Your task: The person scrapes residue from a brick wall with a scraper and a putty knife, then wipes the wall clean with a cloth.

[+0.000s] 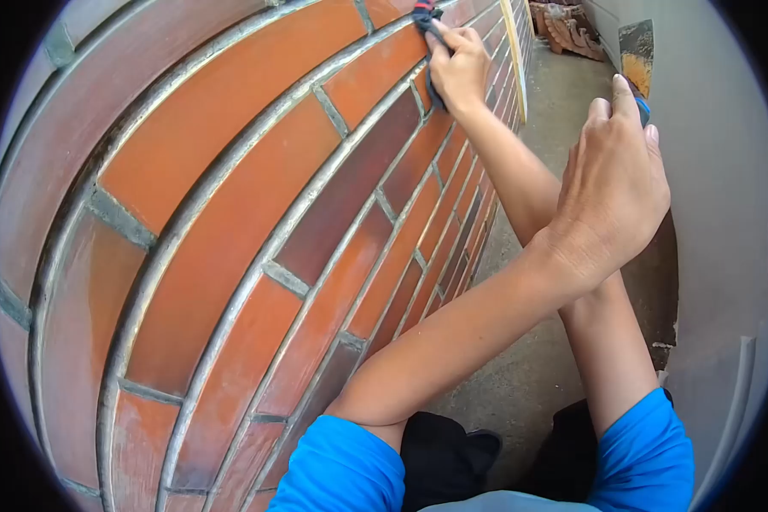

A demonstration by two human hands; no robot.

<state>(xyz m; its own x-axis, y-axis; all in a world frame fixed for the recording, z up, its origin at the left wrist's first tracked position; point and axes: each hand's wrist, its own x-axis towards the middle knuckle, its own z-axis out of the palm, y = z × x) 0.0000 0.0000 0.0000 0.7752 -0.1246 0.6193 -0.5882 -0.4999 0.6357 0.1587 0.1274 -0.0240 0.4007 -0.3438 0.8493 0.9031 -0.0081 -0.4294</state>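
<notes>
My forearms cross, the left over the right. My left hand (610, 183), on the right side of the view, is closed around the handle of a scraper (637, 64). Its broad blade points up and looks worn and brownish; part of the handle is blue, the rest hidden by my fingers. Up at the top middle, my right hand (462, 68) is closed on a dark cloth (435, 90) with a bit of red at its top. The cloth lies against the brick wall (230, 230), whose reddish-orange bricks are separated by grey mortar joints.
A pale wall (717, 171) rises close on the right. Between the walls runs a narrow concrete floor (520, 375). A light wooden strip (515, 60) leans along the brick wall farther off. Carved reddish-brown pieces (572, 32) lie at the far end. My dark shoe (484, 448) shows below.
</notes>
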